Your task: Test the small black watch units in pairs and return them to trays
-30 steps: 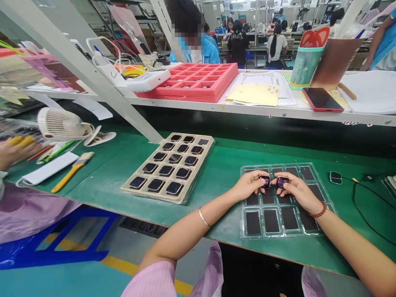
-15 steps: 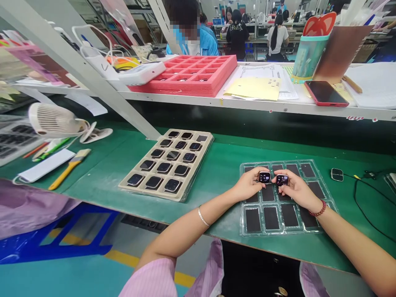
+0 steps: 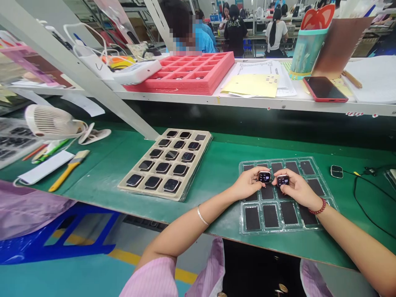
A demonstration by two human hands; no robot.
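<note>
My left hand [image 3: 248, 183] is closed on a square watch [image 3: 264, 177] with a lit screen. A similar lit watch [image 3: 282, 180] is gripped between the thumb and fingers of my right hand [image 3: 298, 189]. The two watches are side by side, a small gap between them, above a clear plastic tray [image 3: 262, 231] with dark rectangular compartments. Further left on the green bench lies a beige tray [image 3: 192, 167] holding rows of dark-screened watches. Its back right compartment has no watch in it.
A small watch-like device [image 3: 336, 171] and black cable [image 3: 355, 198] lie at the right. At the left are a brush [image 3: 69, 169], a white fan [image 3: 51, 121] and a slanted post [image 3: 108, 101]. The shelf holds a red foam tray [image 3: 173, 86] and phone [image 3: 325, 89]. People sit beyond.
The view has shifted slightly. Both hands keep their hold on the watches, and the watch in my right hand has turned a little. The person across the shelf has lowered their head.
</note>
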